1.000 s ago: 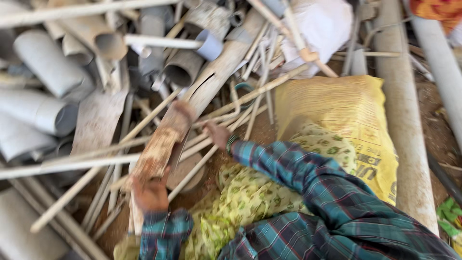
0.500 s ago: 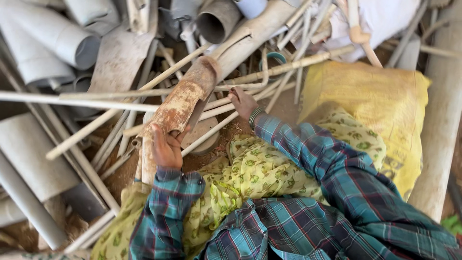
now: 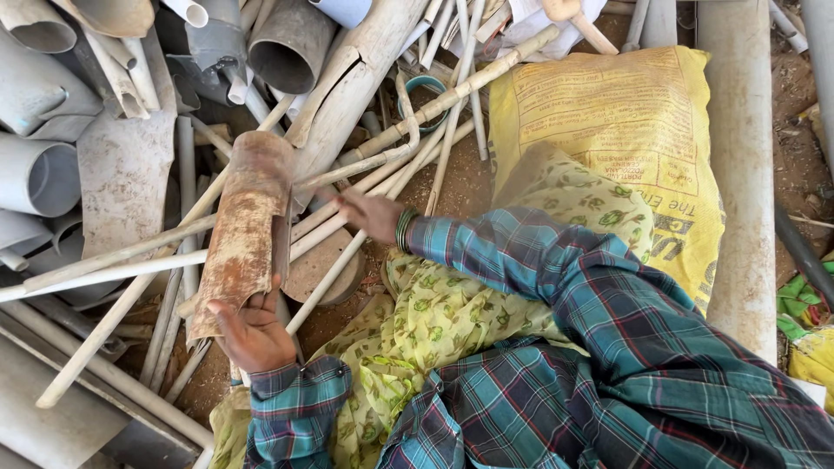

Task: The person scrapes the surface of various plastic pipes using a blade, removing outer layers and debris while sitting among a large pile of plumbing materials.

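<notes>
The left hand is curled around the near end of a rusty split pipe, fingers wrapped under its edge and thumb against its side. The pipe runs away from that hand, slanting up over a heap of thin pale conduit tubes, its far end lying beside a long cracked beige pipe. The right hand, green bangles at its wrist, reaches out palm down with fingers loosely bent over a thin tube; whether it grips that tube cannot be told. Beyond the right hand lies a yellow sack. Wide grey pipes are stacked further out from the left hand.
</notes>
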